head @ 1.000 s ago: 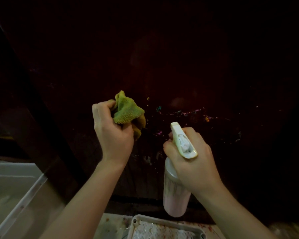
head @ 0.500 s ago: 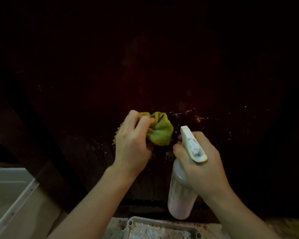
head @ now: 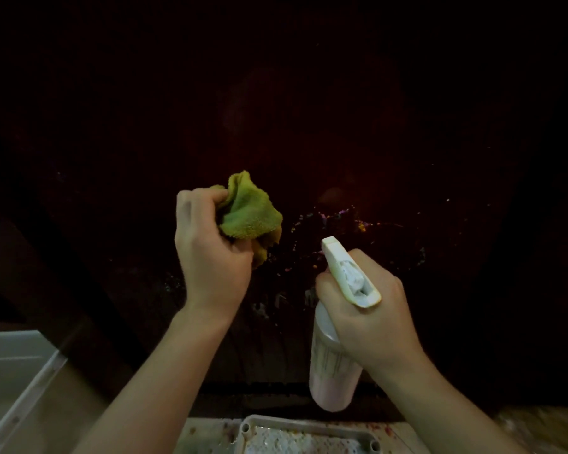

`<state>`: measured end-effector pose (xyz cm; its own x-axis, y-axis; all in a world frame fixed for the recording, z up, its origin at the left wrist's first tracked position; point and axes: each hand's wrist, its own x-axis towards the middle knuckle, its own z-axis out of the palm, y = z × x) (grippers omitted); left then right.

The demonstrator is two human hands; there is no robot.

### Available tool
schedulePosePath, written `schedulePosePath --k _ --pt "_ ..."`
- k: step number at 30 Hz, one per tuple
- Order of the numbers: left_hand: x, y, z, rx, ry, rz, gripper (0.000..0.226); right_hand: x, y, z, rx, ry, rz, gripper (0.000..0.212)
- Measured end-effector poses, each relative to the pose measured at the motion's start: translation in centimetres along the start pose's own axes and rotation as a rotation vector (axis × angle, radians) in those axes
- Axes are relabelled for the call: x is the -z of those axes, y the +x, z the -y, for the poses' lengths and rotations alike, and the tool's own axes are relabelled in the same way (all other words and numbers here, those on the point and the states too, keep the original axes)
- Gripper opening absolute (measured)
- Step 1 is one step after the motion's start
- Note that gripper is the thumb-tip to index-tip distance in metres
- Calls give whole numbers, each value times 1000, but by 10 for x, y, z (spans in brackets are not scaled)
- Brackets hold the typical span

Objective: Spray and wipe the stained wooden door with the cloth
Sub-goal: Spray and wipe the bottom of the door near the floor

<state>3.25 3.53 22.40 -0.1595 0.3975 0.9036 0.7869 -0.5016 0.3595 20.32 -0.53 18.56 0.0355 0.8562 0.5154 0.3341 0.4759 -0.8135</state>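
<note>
Left hand [head: 210, 253], gripping the bunched green cloth [head: 248, 214], has lifted back off the stained door [head: 335, 231] after one pass; right hand [head: 371, 309] grips the spray bottle [head: 333, 371], colour specks remain, re-spray likely.

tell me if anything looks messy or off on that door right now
Yes. The dark wooden door carries a scatter of small coloured specks, purple, yellow and orange, between the green cloth and the spray bottle nozzle. Pale smears sit lower, between the wrists. Nothing else stands out.
</note>
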Motion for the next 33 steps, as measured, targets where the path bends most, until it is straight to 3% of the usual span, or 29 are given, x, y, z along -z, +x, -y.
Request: schedulePosePath --k 4,11,16,19,25,33 --pt "-2 -4 2 5 5 23 25 -1 -3 2 -14 -27 88 19" --pt "-3 -11 7 -8 -2 63 26 -3 2 -4 9 -34 -51 17" --pt "-3 -14 8 8 -26 61 28 -3 2 1 1 -14 80 16" --pt "-2 -14 10 4 -38 64 24 -8 -1 3 -12 -31 134 34" --pt "-1 -15 9 12 -61 59 21 -10 1 -2 13 -43 -29 19" --pt "-8 -15 3 22 -12 39 29 4 2 -4 -77 38 -22 21"
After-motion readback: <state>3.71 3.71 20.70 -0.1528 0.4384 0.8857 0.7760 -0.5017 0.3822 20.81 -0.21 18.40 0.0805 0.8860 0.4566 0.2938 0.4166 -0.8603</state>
